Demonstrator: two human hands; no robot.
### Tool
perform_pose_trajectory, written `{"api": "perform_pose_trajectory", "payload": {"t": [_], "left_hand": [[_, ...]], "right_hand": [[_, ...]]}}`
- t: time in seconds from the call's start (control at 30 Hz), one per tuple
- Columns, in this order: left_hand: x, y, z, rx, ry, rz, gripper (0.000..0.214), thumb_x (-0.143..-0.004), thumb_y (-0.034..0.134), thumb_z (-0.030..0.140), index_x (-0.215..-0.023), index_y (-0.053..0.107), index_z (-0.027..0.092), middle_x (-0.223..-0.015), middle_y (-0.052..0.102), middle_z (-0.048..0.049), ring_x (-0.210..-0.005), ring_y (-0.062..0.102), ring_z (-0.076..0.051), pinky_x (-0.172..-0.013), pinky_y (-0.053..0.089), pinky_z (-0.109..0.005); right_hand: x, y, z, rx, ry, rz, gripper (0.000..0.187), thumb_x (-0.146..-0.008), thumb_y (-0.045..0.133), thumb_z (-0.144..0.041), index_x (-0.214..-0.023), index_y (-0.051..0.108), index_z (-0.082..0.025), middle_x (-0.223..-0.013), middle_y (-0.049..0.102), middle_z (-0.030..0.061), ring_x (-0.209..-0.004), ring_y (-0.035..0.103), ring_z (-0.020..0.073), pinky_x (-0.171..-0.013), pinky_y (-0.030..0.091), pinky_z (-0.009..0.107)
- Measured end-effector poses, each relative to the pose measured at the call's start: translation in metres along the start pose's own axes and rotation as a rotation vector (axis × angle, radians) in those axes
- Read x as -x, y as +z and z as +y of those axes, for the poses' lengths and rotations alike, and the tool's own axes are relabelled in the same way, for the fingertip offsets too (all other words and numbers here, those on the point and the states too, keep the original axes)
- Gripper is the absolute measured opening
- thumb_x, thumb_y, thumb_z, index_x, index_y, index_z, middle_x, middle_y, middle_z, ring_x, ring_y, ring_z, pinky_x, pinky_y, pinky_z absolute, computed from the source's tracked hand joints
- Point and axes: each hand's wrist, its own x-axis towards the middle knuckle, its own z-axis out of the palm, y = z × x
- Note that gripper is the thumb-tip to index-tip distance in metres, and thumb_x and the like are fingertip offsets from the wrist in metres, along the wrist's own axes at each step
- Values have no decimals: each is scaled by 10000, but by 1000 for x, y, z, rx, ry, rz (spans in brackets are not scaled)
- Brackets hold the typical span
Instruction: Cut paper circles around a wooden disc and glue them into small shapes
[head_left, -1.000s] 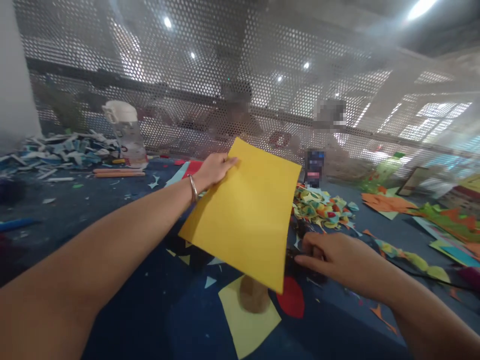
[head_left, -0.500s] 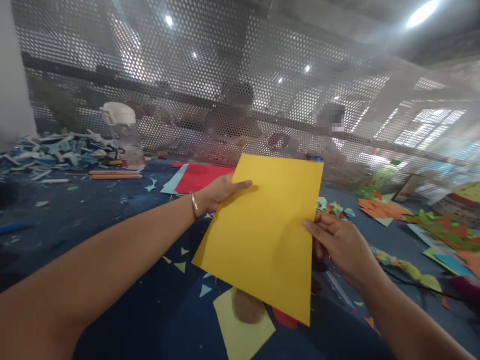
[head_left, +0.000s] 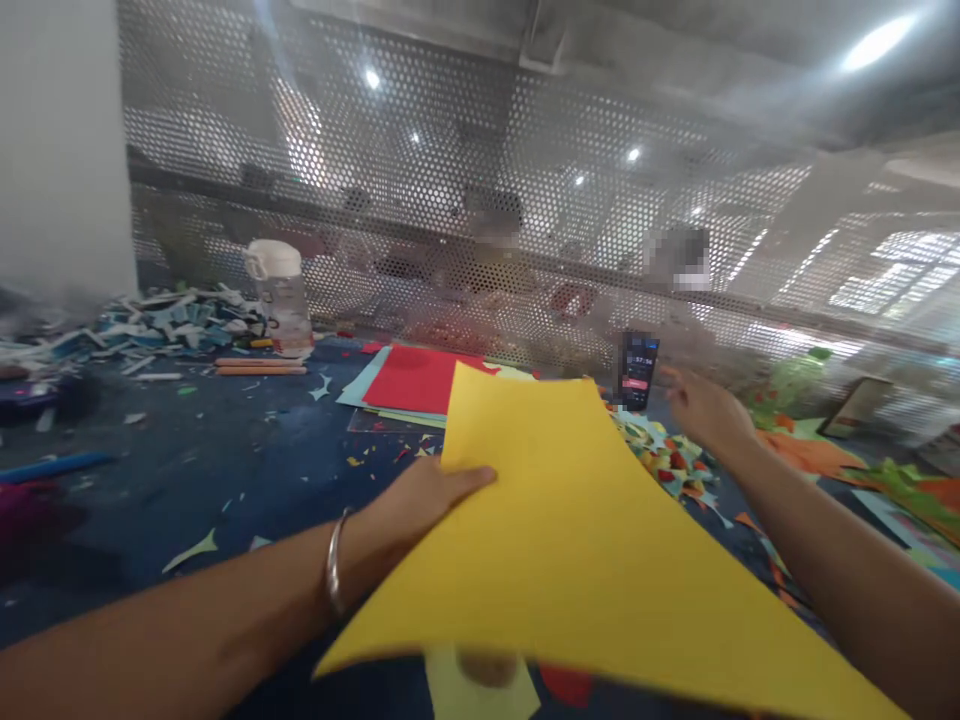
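Observation:
My left hand pinches the left edge of a large yellow sheet of paper, thumb on top and fingers hidden underneath. The sheet is lifted off the table, its near edge curving and blurred toward me. My right hand is off the paper, with a finger stretched toward a phone that stands upright with its screen lit. Nothing shows in that hand. Whether the finger touches the phone, I cannot tell. Below the sheet lie a pale yellow paper piece and a red piece, both partly covered.
Red sheets lie stacked on other paper behind my left hand. Farther left are a clear bottle, two orange pencils and a heap of paper strips. Coloured scraps cover the right side. A perforated screen rises behind.
My right hand has let go of the yellow sheet's right edge and moved up beside the phone. My left hand still holds the sheet, which now bends and hangs lower toward me.

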Motion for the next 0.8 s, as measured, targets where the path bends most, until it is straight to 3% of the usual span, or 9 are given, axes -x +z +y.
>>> {"api": "perform_pose_trajectory", "payload": {"t": [0.1, 0.17, 0.4, 0.67, 0.8], "left_hand": [[18, 16, -20, 25, -82, -51, 381, -759, 749, 451, -937, 772, 115, -855, 797, -125, -669, 733, -221, -647, 566, -315], [19, 20, -26, 45, -43, -107, 410, -778, 738, 461, -1028, 759, 136, -894, 799, -116, -716, 742, -223, -672, 563, -316], [-5, 12, -23, 29, -9, -32, 450, -773, 744, 494, -1047, 753, 136, -920, 798, -126, -726, 747, -244, -671, 560, -333], [1, 16, -20, 4, -16, -46, 439, -793, 731, 491, -1067, 751, 148, -872, 799, -102, -710, 744, -228, -628, 545, -295], [-3, 14, -18, -7, 0, -26, 450, -780, 737, 495, -1059, 750, 142, -909, 798, -115, -738, 749, -250, -651, 551, -320]], "right_hand": [[-31, 9, 15, 90, 33, -28, 418, -990, 542, -321, -1384, 524, -183, -1255, 638, 129, -1070, 645, 252, -916, 514, 455], [-43, 16, 24, 139, 56, -59, 391, -986, 572, -373, -1344, 553, -218, -1270, 621, 103, -1068, 643, 234, -912, 535, 444], [-71, 31, 41, 239, 46, -136, 366, -985, 583, -360, -1323, 568, -219, -1257, 625, 97, -1048, 652, 225, -882, 558, 422], [-86, 39, 48, 255, 45, -150, 367, -979, 595, -354, -1315, 572, -207, -1252, 628, 96, -1049, 654, 227, -881, 560, 426], [-94, 44, 53, 216, 3, -94, 348, -973, 607, -342, -1292, 588, -204, -1249, 629, 93, -1047, 654, 224, -872, 564, 416]]}}
